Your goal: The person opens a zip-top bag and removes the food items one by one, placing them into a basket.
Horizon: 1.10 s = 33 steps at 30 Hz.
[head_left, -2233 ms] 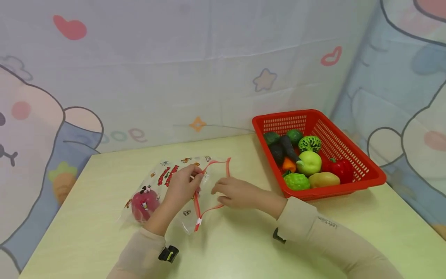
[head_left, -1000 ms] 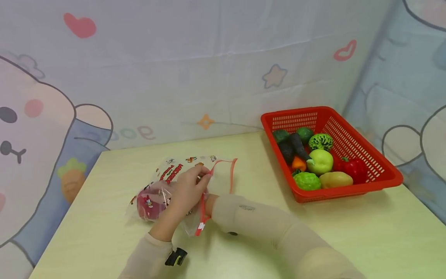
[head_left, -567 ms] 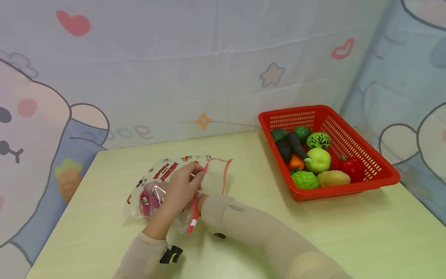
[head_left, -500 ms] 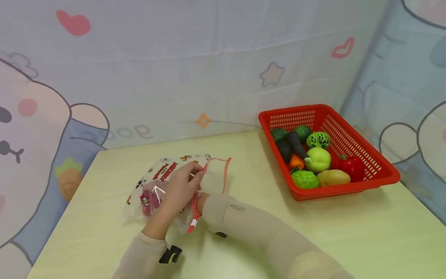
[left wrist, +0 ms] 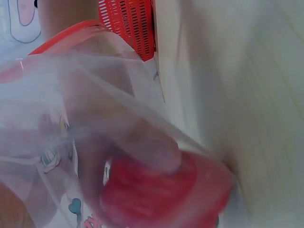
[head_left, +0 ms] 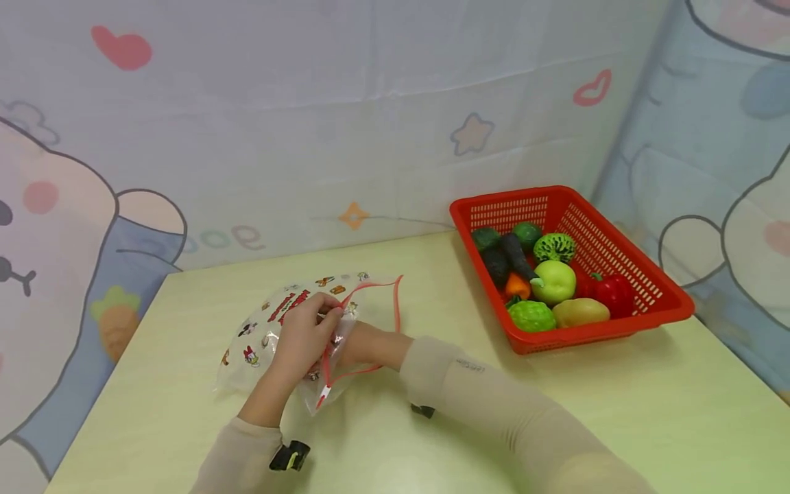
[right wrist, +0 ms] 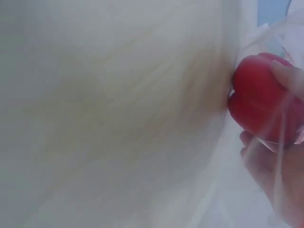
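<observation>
A clear printed zip bag [head_left: 241,370] lies on the table in the head view, its red-edged mouth facing right. My left hand [head_left: 302,339] pinches the upper edge of that mouth. My right hand [head_left: 363,345] is in through the mouth, wrist just at the opening. Inside the bag, its thumb and fingers grip a red lobed vegetable that looks like a bell pepper [right wrist: 263,102]. The left wrist view shows the pepper [left wrist: 147,190] through the plastic, with a thumb across it. In the head view the pepper is mostly hidden behind my left hand.
A red slotted basket [head_left: 669,312] stands at the table's back right. It holds toy-like produce: a green apple [head_left: 554,283], a yellow potato-shaped piece [head_left: 581,312], a red pepper [head_left: 616,295] and several dark green ones. A printed cloth [head_left: 296,158] hangs behind the table [head_left: 494,418].
My right hand reached deep into the bag, then drew back rightward with the pepper. The pepper has left the bag's left end, which now lies flatter. My left hand kept its pinch.
</observation>
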{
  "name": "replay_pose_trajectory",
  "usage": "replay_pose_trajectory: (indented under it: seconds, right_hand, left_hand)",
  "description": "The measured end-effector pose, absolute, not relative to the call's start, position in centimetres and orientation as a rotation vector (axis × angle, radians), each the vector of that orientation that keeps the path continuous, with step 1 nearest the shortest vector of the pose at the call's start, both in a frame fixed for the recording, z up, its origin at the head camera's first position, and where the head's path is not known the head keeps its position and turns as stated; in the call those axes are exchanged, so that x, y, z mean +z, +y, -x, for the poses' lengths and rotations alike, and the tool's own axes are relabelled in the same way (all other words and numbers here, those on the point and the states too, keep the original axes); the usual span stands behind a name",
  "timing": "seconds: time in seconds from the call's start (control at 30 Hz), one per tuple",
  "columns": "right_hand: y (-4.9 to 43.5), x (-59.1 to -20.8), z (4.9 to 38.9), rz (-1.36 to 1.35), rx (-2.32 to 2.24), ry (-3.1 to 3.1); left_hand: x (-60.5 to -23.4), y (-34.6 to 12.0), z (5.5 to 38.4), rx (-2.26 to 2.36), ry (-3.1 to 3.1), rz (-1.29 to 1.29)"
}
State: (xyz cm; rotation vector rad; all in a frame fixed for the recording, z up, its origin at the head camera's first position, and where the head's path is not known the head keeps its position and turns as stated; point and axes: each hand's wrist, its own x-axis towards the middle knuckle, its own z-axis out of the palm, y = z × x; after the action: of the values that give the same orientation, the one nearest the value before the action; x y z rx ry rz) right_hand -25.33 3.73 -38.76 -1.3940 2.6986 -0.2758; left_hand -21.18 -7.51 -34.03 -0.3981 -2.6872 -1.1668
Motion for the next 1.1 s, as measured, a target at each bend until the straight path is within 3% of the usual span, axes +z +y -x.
replay_pose_trajectory:
  seconds: [0.13,0.47,0.9,1.1]
  right_hand:
    - [5.3,-38.6,25.1,1.322,-0.360,2.696]
    - [9.8,-35.9,23.0,0.819,-0.530,2.677]
    - [15.4,-27.0,20.1,0.752,-0.383,2.779]
    - [19.7,-22.6,20.6,0.657,-0.420,2.951]
  left_hand:
    - [-34.0,-7.4,21.3,-1.164,-2.691,0.371]
    - [-34.3,-7.0,21.6,-1.207,-2.724,0.378]
    - [-34.0,-6.9,22.0,-1.174,-2.704,0.412]
    - [-34.0,-6.9,22.3,-1.184,-2.745,0.384]
